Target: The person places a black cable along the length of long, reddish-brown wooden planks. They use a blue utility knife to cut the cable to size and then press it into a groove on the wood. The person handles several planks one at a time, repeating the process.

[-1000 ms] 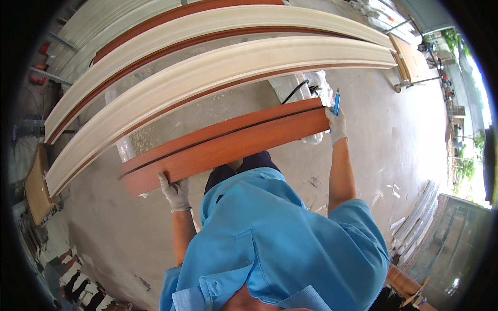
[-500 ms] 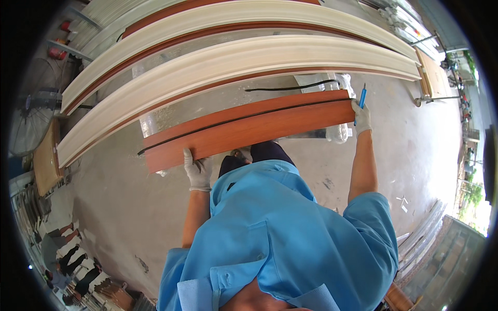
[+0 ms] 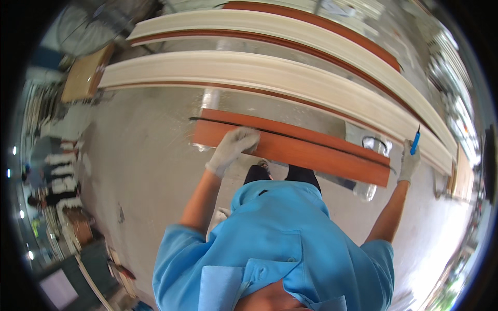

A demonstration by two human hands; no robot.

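Observation:
A reddish-brown board (image 3: 311, 155) lies in front of me across two plastic-wrapped supports. A thin black strip (image 3: 290, 137) runs lengthwise along it, its left end poking past the board. My left hand (image 3: 233, 147), in a pale glove, is over the left half of the board by the strip. Its fingers are curled, and whatever they may pinch is hidden. Off the board's right end, my gloved right hand (image 3: 410, 165) grips a slim blue pointed tool (image 3: 415, 142), its dark tip upward.
Long cream mouldings (image 3: 259, 70) with brown edges stretch across beyond the board. A brown panel (image 3: 87, 72) stands at their left end. Behind the right support lies a black curved piece (image 3: 374, 141). Several people (image 3: 54, 171) are far off at the left.
My right hand has come away from the board's right end, still with the blue tool. My left hand has gone from the near edge onto the board, its fingers curling. The whole view has turned.

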